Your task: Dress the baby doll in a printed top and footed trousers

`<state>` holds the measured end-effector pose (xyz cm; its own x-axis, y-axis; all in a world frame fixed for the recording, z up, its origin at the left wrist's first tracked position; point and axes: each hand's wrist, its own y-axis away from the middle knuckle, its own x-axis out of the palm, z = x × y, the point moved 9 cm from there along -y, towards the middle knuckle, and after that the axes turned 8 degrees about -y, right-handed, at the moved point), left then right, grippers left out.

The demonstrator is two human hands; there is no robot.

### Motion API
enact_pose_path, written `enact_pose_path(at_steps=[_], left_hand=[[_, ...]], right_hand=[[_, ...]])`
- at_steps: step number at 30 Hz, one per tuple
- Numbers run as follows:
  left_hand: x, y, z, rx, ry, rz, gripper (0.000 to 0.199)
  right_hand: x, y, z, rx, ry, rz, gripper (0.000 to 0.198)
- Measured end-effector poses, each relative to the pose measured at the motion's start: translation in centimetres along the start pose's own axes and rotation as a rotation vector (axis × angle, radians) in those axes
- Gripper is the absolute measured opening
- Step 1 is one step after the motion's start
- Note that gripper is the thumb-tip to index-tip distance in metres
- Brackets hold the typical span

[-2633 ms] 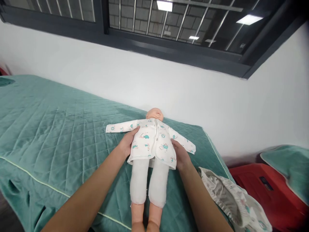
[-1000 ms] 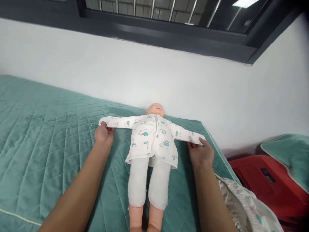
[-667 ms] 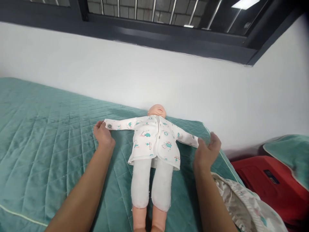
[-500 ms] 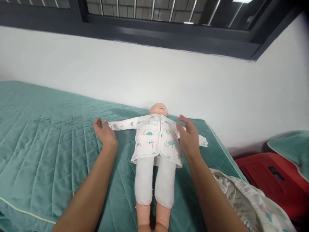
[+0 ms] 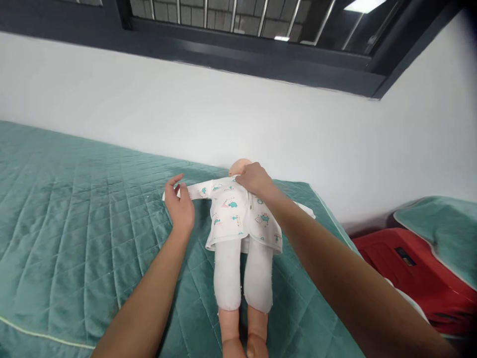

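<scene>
Your doll (image 5: 227, 278) lies face up on the green quilted cover (image 5: 93, 223), nearer its right edge than its left, with the head close to the far edge by the wall (image 5: 186, 109) and the feet toward the near edge. Its torso is inside a white printed jacket (image 5: 229, 211), whose front edges run down the middle and part at the hem. White padding covers the legs to below the knees, and the plastic shins are bare.

Your right hand (image 5: 256, 180) is at the jacket's collar, fingers bent together over it and hiding part of the doll's head; you cannot tell whether they are clamped on the fabric. Your right forearm crosses above the sleeve on that side, and only the cuff end shows beyond it, near the cover's far right corner. Your left hand (image 5: 180, 206) is in front of the other sleeve, thumb and fingers apart, gripping nothing. How far the doll's arms fill the sleeves is hidden.

Beyond the right edge is a red plastic object (image 5: 380, 248) with a dark label, a green cloth (image 5: 439, 228) draped on it; whether it contains anything is unclear.
</scene>
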<state>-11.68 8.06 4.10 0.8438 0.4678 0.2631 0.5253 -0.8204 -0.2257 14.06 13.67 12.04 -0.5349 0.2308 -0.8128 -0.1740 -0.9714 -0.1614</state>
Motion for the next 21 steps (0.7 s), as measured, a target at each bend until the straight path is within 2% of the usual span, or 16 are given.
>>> enact_pose_path(at_steps=[3,6,8,11,14,18,21], left_hand=[[1.0,0.4,-0.4,0.014,-0.008,0.066,0.018],[2.2,1.4,-0.3,-0.067,0.089,0.140,0.019],[3.4,2.2,-0.7,-0.082,0.104,0.233,0.023],[5.7,3.9,-2.5,0.042,0.040,0.476,0.022],[7.7,6.0,-4.2,0.202,-0.062,0.737,0.015],[8.8,8.3,-5.4,0.336,-0.248,0.984,0.005],[9.1,10.4,-5.7,0.487,-0.469,1.146,0.021]], right_hand=[[-0.4,0.7,0.2,0.000,0.037,-0.054,0.021],[-0.9,1.6,0.6,-0.009,0.108,-0.093,0.026],[-1.4,2.5,1.0,-0.061,0.113,-0.108,0.029],[-2.9,5.3,1.8,-0.240,-0.002,-0.153,0.027],[-4.4,10.7,1.6,-0.392,-0.147,-0.228,0.022],[-3.2,17.8,-0.8,-0.352,-0.172,-0.207,0.024],[-1.4,20.5,-2.2,-0.329,-0.118,-0.168,0.031]])
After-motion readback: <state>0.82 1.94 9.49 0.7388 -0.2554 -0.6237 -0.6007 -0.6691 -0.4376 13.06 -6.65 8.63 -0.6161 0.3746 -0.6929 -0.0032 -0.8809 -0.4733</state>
